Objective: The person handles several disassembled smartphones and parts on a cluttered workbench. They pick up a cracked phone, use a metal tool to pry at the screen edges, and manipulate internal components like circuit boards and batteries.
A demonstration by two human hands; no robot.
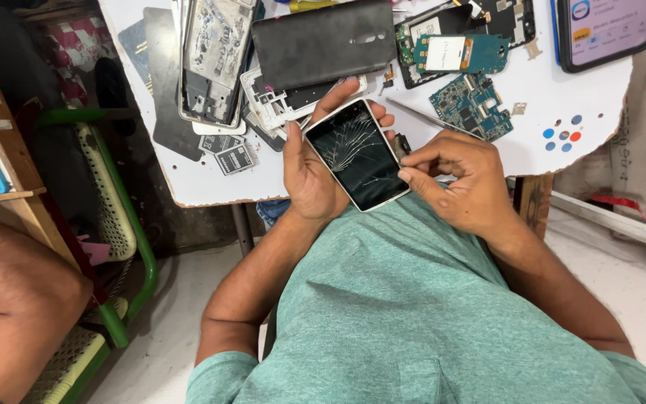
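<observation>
The person wears a teal-green short-sleeved T-shirt (413, 314), forearms bare.

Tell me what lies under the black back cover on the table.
Under the black back cover, a white phone frame sticks out at its lower edge. The rest of the frame and the table beneath are covered.

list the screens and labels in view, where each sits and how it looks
cracked phone: in the left hand, white rim, dark screen, unlit.
lit phone: table's top right corner, black frame, pale lilac screen.
battery labels: table edge left of the hands, small grey rectangles.
white sticker: on a teal circuit board, upper middle.
</observation>
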